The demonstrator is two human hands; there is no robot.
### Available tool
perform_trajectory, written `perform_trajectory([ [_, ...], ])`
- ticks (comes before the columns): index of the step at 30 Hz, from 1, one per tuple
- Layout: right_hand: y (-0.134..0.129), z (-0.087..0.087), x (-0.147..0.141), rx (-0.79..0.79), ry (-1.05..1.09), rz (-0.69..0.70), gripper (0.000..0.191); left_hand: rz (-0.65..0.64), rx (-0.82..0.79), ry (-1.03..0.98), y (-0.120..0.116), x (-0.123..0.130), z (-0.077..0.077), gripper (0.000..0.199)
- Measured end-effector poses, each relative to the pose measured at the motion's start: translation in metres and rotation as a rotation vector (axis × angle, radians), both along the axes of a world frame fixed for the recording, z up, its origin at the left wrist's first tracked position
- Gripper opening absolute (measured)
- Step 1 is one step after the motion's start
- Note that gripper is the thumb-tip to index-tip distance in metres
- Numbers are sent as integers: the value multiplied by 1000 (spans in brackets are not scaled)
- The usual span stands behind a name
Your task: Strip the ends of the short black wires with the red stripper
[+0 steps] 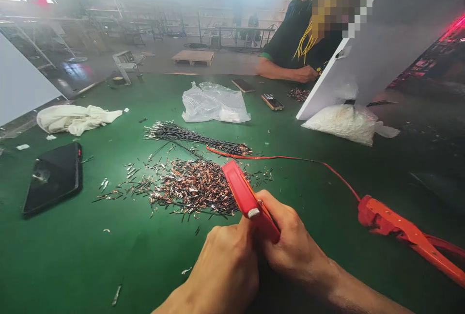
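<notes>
Just above the near side of the green worktop point(138, 256), the right hand point(294, 241) has its fingers wrapped round a red hand tool point(250, 202), whose head points toward a heap of short wire offcuts point(196, 185). The left hand point(228, 256) is curled in against the tool's lower end; its fingers are hidden, so what they grip, if anything, I cannot tell.

Behind the heap lies a bundle of black wires point(196, 138), copper-coloured at the right end and silvery at the left. Judging by the heap, many pieces have already been cut; how many wires are left cannot be counted. Off to the right, a thin red strip point(261, 157) leads to a second red tool point(395, 222), lying unused.

No brand or label is legible on either tool. On the small phone point(272, 102) at the back, pale marks show, too small to read; the dark flat device point(54, 178) at left carries no readable writing.
</notes>
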State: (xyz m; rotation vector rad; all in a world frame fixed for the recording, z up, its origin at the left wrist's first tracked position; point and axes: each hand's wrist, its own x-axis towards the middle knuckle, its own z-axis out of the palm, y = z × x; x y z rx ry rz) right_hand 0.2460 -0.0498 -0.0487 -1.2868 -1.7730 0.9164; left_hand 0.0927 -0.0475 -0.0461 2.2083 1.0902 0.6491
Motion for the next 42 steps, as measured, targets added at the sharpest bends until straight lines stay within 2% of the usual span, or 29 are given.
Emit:
perform_trajectory([
  [6, 3, -2, -1, 86, -52, -40, 17, 17, 6, -89, 0, 4, -2, 30],
  [13, 6, 1, -5, 145, -109, -102, 11, 49, 123, 0, 0, 5, -9, 28],
  [16, 10, 1, -4, 107, -93, -111, 12, 54, 187, 34, 0, 6, -8, 30],
  [19, 15, 4, 2, -23, 34, -101, 11, 109, 232, 95, 0, 7, -5, 29],
  [22, 19, 9, 12, -209, 310, -38, 8, 163, 311, 75, 3, 4, -1, 21],
  [25, 19, 12, 20, -356, 633, 77, 12, 187, 432, -43, 12, -7, 7, 14],
  [29, 16, 7, 23, -470, 966, 281, 21, 346, 478, -251, 27, -24, 26, 9],
  [33, 11, -7, 21, -543, 1067, 404, 29, 413, 507, -331, 35, -31, 38, 10],
  [37, 6, -18, 18, -634, 1134, 440, 31, 417, 469, -376, 35, -29, 41, 11],
  [42, 4, -23, 16, -669, 1111, 543, 29, 424, 466, -399, 34, -27, 44, 11],
])
